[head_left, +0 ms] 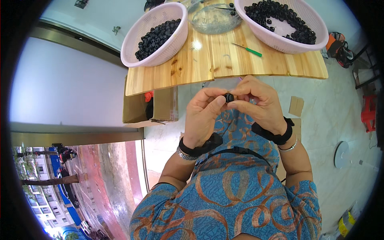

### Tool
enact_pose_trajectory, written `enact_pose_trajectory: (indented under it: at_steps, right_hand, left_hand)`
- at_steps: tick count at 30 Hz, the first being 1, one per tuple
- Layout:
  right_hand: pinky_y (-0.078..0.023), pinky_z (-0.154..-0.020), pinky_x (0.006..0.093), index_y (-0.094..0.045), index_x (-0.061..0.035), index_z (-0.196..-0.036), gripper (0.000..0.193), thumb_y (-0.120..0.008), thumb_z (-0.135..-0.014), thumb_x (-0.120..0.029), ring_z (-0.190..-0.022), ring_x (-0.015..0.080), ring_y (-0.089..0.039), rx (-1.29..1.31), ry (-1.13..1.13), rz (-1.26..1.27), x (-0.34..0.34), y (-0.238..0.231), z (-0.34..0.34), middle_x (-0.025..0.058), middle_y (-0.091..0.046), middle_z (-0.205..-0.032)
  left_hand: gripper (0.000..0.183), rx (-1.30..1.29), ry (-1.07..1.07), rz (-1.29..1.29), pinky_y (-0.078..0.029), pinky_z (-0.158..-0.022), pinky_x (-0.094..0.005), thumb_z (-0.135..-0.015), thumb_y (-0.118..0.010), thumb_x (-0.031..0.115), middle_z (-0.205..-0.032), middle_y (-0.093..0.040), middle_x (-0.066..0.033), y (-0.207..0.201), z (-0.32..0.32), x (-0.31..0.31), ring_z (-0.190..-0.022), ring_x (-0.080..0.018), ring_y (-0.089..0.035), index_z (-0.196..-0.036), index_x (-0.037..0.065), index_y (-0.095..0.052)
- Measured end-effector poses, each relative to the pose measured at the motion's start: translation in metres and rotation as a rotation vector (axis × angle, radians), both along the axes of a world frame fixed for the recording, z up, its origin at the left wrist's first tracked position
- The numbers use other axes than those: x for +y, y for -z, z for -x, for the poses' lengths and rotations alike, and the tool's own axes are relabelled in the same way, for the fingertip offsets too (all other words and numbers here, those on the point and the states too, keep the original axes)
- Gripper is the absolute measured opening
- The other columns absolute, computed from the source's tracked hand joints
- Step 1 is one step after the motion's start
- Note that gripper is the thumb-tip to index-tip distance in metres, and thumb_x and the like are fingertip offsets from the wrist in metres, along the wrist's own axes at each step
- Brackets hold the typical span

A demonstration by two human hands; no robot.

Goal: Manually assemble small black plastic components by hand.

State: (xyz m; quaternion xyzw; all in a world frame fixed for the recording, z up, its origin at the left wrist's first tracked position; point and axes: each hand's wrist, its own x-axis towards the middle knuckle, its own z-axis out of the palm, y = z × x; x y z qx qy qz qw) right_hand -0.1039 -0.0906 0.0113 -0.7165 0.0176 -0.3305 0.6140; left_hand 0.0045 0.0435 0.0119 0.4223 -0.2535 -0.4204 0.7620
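Note:
In front of my lap, just short of the table's near edge, I hold a small black round part (229, 97) with a hollow middle. My left hand (203, 110) pinches it from the left between thumb and forefinger. From the right, the thumb and fingertips of my right hand (259, 103) close on the same part. A sliver of something purple shows at the right hand's far side; what it is I cannot make out. Beyond my hands, a green-handled pointed tool (253, 52) lies on the wooden table (192, 72).
Two pink plastic baskets (127, 54) (292, 49) of black parts stand on the table, left and right. Between them is a clear plastic container (214, 24). A cardboard box (166, 104) sits below the table's left side. A red stool (369, 113) stands far right.

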Motion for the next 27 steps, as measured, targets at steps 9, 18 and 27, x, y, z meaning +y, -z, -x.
enact_pose_trajectory:
  at_steps: [9, 18, 27]
  right_hand:
    - [-0.039, -0.062, 0.0178, -0.059, -0.0007, -0.101, 0.023, -0.064, -0.079, -0.003, -0.071, 0.0044, -0.047, 0.095, -0.070, -0.364, 0.004, -0.006, -0.003, -0.0005, -0.052, -0.081]
    - [-0.039, -0.061, 0.0184, -0.060, 0.0000, -0.097, 0.018, -0.063, -0.079, -0.002, -0.068, 0.0060, -0.048, 0.204, 0.020, -0.312, -0.021, 0.006, 0.017, 0.0007, -0.053, -0.079]
    - [-0.040, -0.055, 0.0235, -0.061, 0.0002, -0.088, 0.017, -0.067, -0.072, -0.002, -0.059, 0.0134, -0.051, 0.153, 0.086, -0.052, -0.046, 0.006, 0.022, 0.0073, -0.058, -0.071]
  left_hand:
    - [0.016, -0.277, -0.149, -0.045, -0.047, -0.079, -0.0249, -0.083, -0.056, -0.002, -0.098, -0.060, -0.0079, -0.035, -0.039, -0.002, -0.089, -0.0131, -0.057, -0.099, -0.001, -0.055]
    - [0.020, -1.177, -0.370, -0.271, -0.041, -0.088, -0.0279, -0.081, -0.054, -0.001, -0.118, -0.052, -0.0070, -0.140, -0.183, -0.027, -0.105, -0.0145, -0.050, -0.099, 0.002, -0.060]
    - [0.025, -1.795, 0.114, -0.720, -0.047, -0.072, -0.0288, -0.080, -0.059, 0.021, -0.085, -0.066, -0.0090, -0.178, -0.288, -0.196, -0.080, -0.0157, -0.060, -0.095, 0.001, -0.063]
